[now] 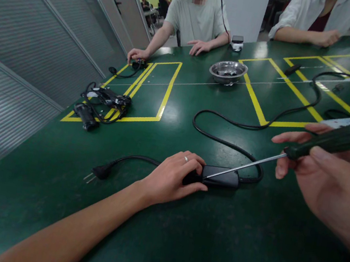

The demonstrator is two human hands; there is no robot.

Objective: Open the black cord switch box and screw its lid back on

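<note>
My left hand [176, 176] grips the left end of a black power adapter [224, 177] that lies flat on the green table. From the adapter's left side a short cord leads to a two-pin plug [101, 171]. A longer black cable [216, 141] leaves its right end and curves away across the table. My right hand [330, 177] is closed around the dark handle of an electric screwdriver [336, 139]. Its long thin metal shaft slants down to the left, with the tip at the adapter's top near my left fingers. Whether the tip touches the casing is hard to tell.
A metal bowl [228, 72] with small parts stands mid-table. Bundled black cords and adapters [106, 101] lie at the left on yellow tape [140, 120]. Two people sit across the table, one person's hand [137, 55] on a small dark item. A small white device [237, 44] sits behind the bowl.
</note>
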